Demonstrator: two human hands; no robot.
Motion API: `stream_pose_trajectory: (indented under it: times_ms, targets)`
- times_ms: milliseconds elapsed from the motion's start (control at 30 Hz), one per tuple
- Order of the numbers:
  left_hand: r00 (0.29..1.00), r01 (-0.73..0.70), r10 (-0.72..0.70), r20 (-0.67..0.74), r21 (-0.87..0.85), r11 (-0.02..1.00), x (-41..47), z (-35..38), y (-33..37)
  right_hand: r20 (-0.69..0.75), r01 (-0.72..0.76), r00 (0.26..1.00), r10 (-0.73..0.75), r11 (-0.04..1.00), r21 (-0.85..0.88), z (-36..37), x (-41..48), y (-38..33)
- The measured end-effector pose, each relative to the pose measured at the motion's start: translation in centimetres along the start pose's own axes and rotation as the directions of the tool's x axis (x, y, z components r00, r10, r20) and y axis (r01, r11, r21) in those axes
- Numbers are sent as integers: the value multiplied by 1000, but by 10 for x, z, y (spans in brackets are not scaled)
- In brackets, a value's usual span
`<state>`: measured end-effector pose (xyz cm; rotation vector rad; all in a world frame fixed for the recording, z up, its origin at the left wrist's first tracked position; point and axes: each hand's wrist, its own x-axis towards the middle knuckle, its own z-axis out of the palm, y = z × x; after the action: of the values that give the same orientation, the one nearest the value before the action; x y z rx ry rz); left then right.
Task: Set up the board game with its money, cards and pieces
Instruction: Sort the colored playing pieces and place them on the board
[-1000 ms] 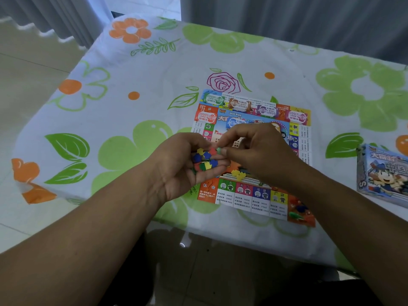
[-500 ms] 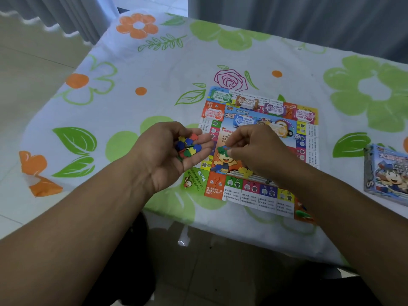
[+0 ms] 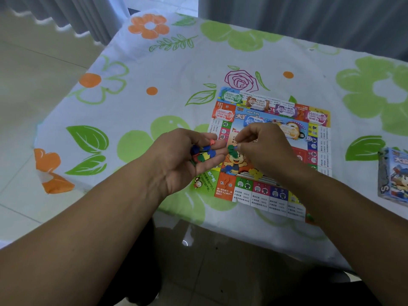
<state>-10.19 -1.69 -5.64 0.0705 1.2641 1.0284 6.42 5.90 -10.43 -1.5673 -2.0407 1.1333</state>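
A colourful paper game board (image 3: 318, 155) lies flat on the table. Small stacks of play money (image 3: 231, 98) sit along its far edge. My left hand (image 3: 176, 160) is cupped palm up at the board's left edge and holds several small blue, red, green and yellow pieces (image 3: 203, 153). My right hand (image 3: 265, 149) hovers over the board's middle and pinches a small green piece (image 3: 231, 150) between thumb and fingers. Yellow pieces (image 3: 256, 173) lie on the board under my right wrist.
The game box (image 3: 393, 175) stands at the right edge of view. A floral tablecloth (image 3: 154, 69) covers the table, whose near edge runs just below the board. Curtains hang behind and tiled floor lies to the left.
My hands have drawn slightly apart. My right hand took a green piece from my left palm and moved it over the board's centre.
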Motion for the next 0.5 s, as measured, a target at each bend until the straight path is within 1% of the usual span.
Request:
stream_pose_trajectory:
  times_ms: [100,200,300,433,500]
  targets:
    - [1000,8,-8,17,6,1000,2,0,-2,12,109,994,-111,988,105,-6,-6,-16]
    - [1000,6,-7,28,25,1000,5,0,-3,104,167,976,-190,966,200,-9,-13,-26]
    - [999,11,-12,31,33,999,5,1,-5,170,167,964,-202,965,200,-9,-16,-23]
    - [999,26,-28,40,42,999,6,2,-8,178,218,954,-241,966,141,-9,-15,-20]
    - [999,31,-33,40,46,998,6,3,-9,192,197,956,-222,970,140,-11,-16,-19]
